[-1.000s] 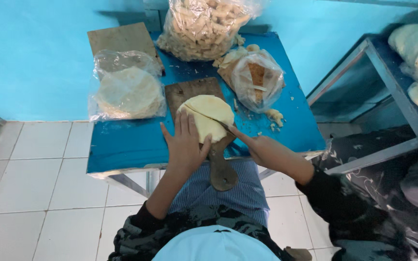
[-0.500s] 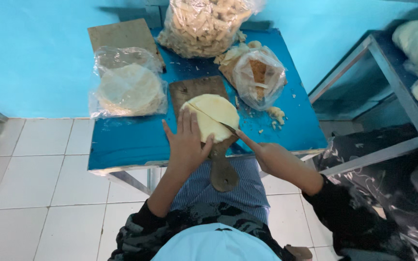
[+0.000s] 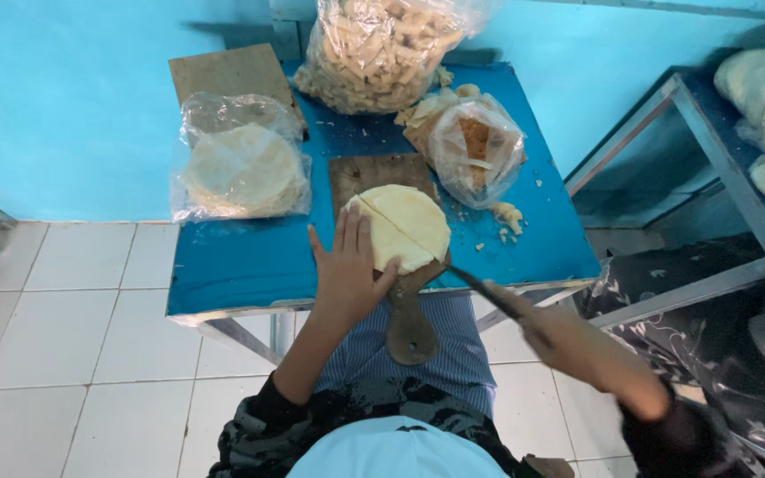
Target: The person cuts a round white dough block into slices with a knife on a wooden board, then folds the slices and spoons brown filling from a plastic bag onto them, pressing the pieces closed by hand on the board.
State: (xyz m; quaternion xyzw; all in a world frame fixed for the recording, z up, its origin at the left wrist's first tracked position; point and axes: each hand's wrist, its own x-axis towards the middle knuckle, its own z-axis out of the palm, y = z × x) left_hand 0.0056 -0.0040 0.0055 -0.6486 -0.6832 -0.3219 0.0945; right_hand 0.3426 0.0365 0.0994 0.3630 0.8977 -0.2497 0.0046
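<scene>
Head view: looking straight down at a small blue bench (image 3: 250, 265), person's own arms coming in from the bottom of the frame
Left fingers (image 3: 351, 232): spread flat and loose, pressing on the near edge of the dough stack, not clenched on anything
Left hand (image 3: 347, 274): sits centre frame, palm down, just over the bench's front edge
Right hand (image 3: 524, 320): lower right of centre, blurry, off the bench, fingers wrapped around a knife handle
Knife (image 3: 475, 283): thin dark blade pointing up-left toward the stack, tip close to its lower right edge, can't tell if it touches
Dough stack (image 3: 403, 227): pale yellow round sheets, centre of frame, with a cut line running diagonally across the top
Cutting board (image 3: 374, 173): brown wooden paddle under the stack, handle hanging off the bench front toward the person
Bag of flat rounds (image 3: 241, 168): clear plastic, left of the board
Big bag of cut strips (image 3: 382, 49): top centre, against the blue wall
Smaller bag (image 3: 471, 146): right of the board, scraps lying near it
Metal rack (image 3: 710, 133): right side of frame, pale bagged stuff on it
</scene>
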